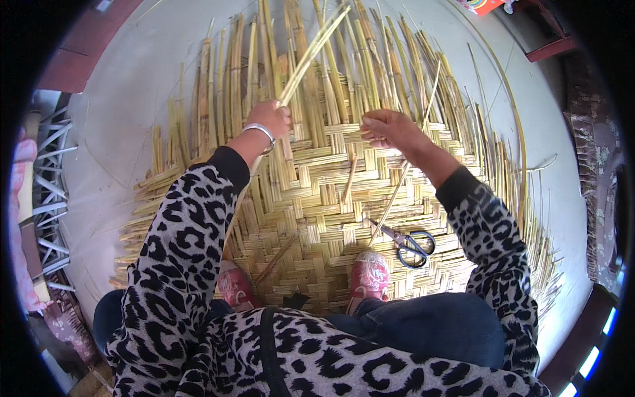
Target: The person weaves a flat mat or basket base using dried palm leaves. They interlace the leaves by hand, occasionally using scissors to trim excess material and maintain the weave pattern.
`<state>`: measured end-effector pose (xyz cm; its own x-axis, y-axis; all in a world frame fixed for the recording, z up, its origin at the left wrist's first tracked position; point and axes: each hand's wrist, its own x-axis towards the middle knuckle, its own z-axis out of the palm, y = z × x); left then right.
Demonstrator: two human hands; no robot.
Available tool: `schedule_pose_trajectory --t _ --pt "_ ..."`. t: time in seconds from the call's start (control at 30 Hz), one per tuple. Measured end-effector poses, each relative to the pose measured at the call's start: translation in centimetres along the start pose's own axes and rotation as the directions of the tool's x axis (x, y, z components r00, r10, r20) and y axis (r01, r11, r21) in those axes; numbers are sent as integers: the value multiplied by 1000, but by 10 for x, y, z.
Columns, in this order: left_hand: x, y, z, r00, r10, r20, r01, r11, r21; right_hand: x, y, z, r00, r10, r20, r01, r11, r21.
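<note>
A large mat (317, 198) of split, pale yellow reeds lies under me, woven in its near part. Long loose reed ends (390, 59) fan out from its far side. My left hand (270, 120) is closed round a few reed strips (311, 58), which slant up and to the right above the others. My right hand (389, 131) is closed over the weave's far edge, thumb against curled fingers. What it holds, if anything, is too small to make out. Black-handled scissors (410, 246) lie on the mat below my right forearm.
My pink shoes (369, 274) stand on the near part of the mat. Loose reed pieces (350, 177) rest on the weave. A long thin cane (512, 99) curves along the right side. A grey metal rack (53, 192) stands at the left, on the pale floor (99, 145).
</note>
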<state>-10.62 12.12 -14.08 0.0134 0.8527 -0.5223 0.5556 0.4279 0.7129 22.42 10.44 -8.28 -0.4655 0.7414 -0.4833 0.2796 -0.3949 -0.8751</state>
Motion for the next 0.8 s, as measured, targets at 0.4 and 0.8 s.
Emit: schedule_pose_trajectory --t 0.4,0.8 --pt "50 4 15 926 -278 -256 101 836 -540 108 -18 -39 991 -134 8 68 448 -891" --pt "-1 51 18 939 -331 -92 155 646 -747 131 -26 -39 976 -75 -205 -113 628 -770"
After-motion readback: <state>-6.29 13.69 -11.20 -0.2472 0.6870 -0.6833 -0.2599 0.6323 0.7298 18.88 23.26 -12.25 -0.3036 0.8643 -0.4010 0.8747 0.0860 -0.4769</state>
